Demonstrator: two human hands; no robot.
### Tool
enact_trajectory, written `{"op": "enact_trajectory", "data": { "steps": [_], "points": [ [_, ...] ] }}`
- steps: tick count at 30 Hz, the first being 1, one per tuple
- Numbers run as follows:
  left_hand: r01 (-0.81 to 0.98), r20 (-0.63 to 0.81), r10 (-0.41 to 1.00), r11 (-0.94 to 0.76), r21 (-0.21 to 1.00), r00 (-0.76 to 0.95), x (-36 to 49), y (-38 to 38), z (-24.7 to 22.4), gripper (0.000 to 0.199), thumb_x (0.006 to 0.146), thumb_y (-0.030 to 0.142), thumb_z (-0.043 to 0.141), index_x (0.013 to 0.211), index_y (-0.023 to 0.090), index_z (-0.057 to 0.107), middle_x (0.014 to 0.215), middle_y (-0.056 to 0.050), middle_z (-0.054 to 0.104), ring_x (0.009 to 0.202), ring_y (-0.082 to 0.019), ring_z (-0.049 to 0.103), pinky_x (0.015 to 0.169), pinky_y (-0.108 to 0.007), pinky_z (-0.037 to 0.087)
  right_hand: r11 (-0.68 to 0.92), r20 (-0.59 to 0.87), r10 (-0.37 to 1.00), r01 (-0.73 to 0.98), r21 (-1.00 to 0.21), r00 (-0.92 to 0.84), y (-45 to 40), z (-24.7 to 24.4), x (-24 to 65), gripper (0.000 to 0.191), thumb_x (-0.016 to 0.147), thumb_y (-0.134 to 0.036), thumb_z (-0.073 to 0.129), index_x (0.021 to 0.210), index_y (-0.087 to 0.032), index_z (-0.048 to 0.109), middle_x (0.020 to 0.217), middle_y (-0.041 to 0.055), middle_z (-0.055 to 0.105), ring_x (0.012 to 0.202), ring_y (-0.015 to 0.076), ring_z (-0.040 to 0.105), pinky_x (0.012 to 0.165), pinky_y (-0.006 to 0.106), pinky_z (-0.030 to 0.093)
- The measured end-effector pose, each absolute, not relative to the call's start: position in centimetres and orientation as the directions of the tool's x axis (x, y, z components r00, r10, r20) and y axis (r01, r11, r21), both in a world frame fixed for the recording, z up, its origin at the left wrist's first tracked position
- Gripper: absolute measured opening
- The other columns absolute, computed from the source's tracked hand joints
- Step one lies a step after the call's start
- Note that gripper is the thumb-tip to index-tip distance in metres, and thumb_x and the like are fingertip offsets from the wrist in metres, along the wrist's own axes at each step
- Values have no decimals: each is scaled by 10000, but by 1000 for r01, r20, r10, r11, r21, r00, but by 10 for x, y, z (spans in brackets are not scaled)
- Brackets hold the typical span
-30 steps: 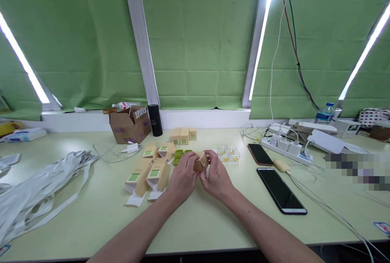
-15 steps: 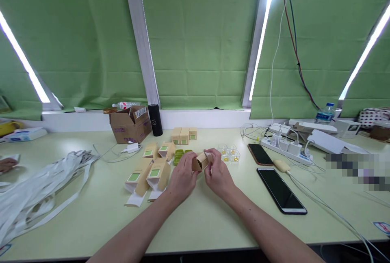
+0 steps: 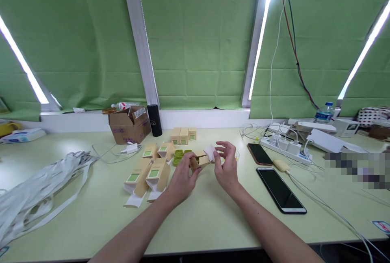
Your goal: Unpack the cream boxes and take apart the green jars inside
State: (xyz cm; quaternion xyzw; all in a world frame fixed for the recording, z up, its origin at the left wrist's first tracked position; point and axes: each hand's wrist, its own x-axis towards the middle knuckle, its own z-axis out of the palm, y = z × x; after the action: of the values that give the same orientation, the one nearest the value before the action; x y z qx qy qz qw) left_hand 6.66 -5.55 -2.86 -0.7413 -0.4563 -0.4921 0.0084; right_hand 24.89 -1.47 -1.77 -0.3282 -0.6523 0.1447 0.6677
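My left hand (image 3: 183,177) grips a small kraft-paper box (image 3: 203,159) near the table's middle. The box lies tilted, its white end flap (image 3: 210,153) sticking out toward the right. My right hand (image 3: 226,166) is beside that flap with its fingers apart; whether a fingertip touches the flap I cannot tell. Just left of the held box are small green containers (image 3: 178,156). Several kraft boxes with green labels (image 3: 157,173) lie further left, some with white flaps open. Three closed small boxes (image 3: 183,136) stand behind. Clear cups with yellow bits (image 3: 237,156) are partly hidden behind my right hand.
Two phones (image 3: 280,190) and a power strip with cables (image 3: 286,148) lie to the right. White straps (image 3: 45,192) spread over the left of the table (image 3: 201,230). A cardboard carton (image 3: 129,126) and a black cylinder (image 3: 154,120) stand at the back.
My right hand has let go of the box and moved slightly right, its fingers opening. The box's white flap now shows. A person's hand at the far left edge is gone from view.
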Motion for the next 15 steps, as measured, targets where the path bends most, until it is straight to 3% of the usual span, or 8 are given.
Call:
{"op": "enact_trajectory", "data": {
  "steps": [4, 9, 15],
  "points": [
    [706, 741, 660, -585, 400, 127, 68, -58, -25, 421, 963, 204, 626, 1358, 252, 487, 1209, -107, 670, 1107, -246, 683, 953, -431, 584, 758, 837, 523, 360, -544, 164, -6, -16, 256, 291, 1012, -258, 519, 1299, -229, 484, 1244, 145, 603, 1095, 265, 638, 844, 459, 620],
    [719, 697, 705, -551, 424, 130, 70, -61, -20, 553, 976, 210, 620, 1485, 261, 411, 1376, -131, 637, 1288, -269, 626, 1061, -468, 545, 793, 932, 356, 504, -343, 73, 0, -14, 264, 268, 1006, -167, 471, 1247, -230, 570, 1184, 136, 649, 1162, 305, 595, 978, 555, 535],
    [691, 697, 702, -576, 436, 145, 68, -59, -24, 626, 979, 224, 613, 1553, 284, 369, 1473, -134, 591, 1362, -279, 586, 1086, -483, 540, 849, 963, 259, 493, -192, -71, -1, -15, 265, 392, 981, -74, 401, 1251, -248, 626, 1039, 95, 724, 1007, 281, 648, 916, 504, 522]
  ]
}}
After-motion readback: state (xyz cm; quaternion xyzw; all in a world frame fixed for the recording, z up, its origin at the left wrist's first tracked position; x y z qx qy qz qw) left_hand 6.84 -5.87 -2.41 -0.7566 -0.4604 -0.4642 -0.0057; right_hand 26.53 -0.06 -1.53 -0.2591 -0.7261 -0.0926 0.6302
